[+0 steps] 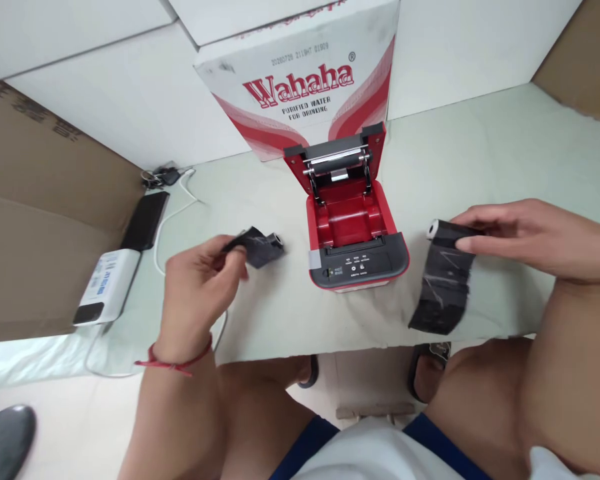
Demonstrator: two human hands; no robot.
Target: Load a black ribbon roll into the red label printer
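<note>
Red printer [367, 259], lid [330, 148] raised, apparently for access to its bay [347, 217]; left hand's [197, 283] fingers clamp a black strip [263, 251], right hand's [535, 235] a black roll [447, 233], tail [443, 287] hanging

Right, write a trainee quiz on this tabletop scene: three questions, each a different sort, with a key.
1. True or false: the hinged lid of the red-and-black plastic printer stands open.
2. How many shiny black strips are held?
3. Fill in: the red-and-white cardboard box behind the printer reads "____ PURIFIED WATER".

Key:
1. True.
2. Two: one in the left hand, one in the right hand.
3. Wahaha.
</note>
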